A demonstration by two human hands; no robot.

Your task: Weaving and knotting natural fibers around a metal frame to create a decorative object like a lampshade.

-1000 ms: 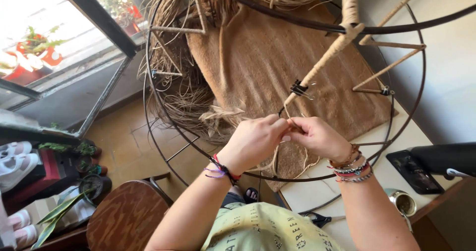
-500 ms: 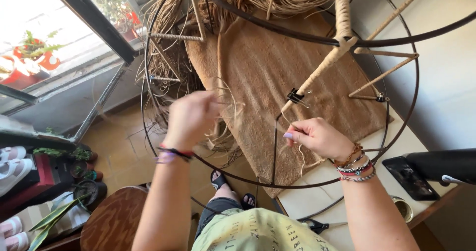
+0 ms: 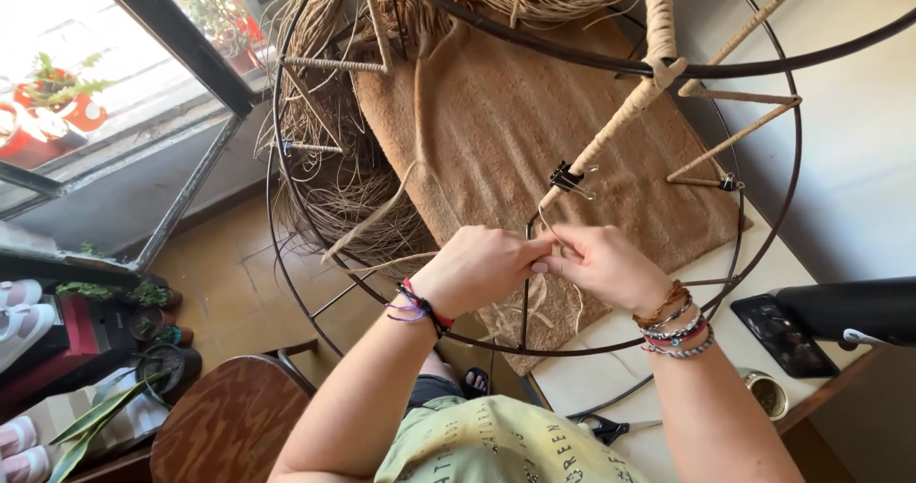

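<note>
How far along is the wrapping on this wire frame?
Done: the spoke above the black clip is wrapped in fibre, as are several struts. In hand: the left hand and right hand pinch a strand at the bare rod just below the clip. Left: that rod and the outer rings are bare metal.

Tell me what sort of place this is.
Probably a home craft corner by a window: a wire frame half wrapped in straw-coloured fibre, loose fibre bundles on a brown mat, and potted plants outside the glass.
</note>
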